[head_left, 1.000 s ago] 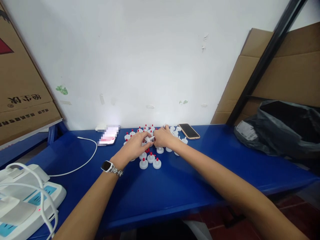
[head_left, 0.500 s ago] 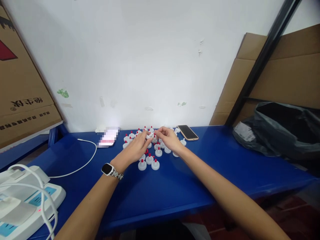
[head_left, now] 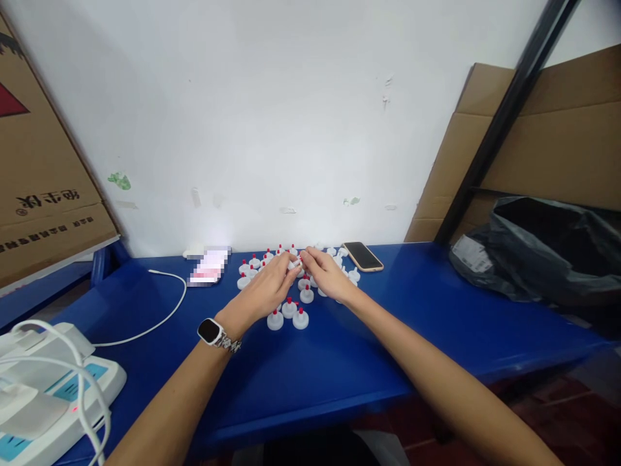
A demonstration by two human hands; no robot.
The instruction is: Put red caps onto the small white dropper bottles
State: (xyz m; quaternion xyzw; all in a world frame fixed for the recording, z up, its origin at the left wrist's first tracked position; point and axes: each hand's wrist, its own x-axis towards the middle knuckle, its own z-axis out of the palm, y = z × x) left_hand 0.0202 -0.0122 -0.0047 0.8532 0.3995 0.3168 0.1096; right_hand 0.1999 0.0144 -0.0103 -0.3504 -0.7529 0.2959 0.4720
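My fingers (head_left: 290, 266) on both hands pinch one small white cap (head_left: 295, 264) between them, held just above the desk (head_left: 339, 362), near its back edge, about mid-width. Left hand (head_left: 264, 292) comes in from the left with fingertips closed narrow on the cap; right hand (head_left: 326, 275) meets it from the right, fingertips closed on the same piece. Can't tell if the cap has a red tip, too small. Under and around the hands: cluster of white caps with red tips (head_left: 289, 307) standing on the desk, three nearest me in a row. Watch (head_left: 209, 330) on my left wrist. Phone (head_left: 363, 255) lies flat near the back edge, right of the cluster. White cable (head_left: 165, 310) loops on the left part. White device (head_left: 43, 395) at front left corner. Black bag (head_left: 548, 252) at the right end.
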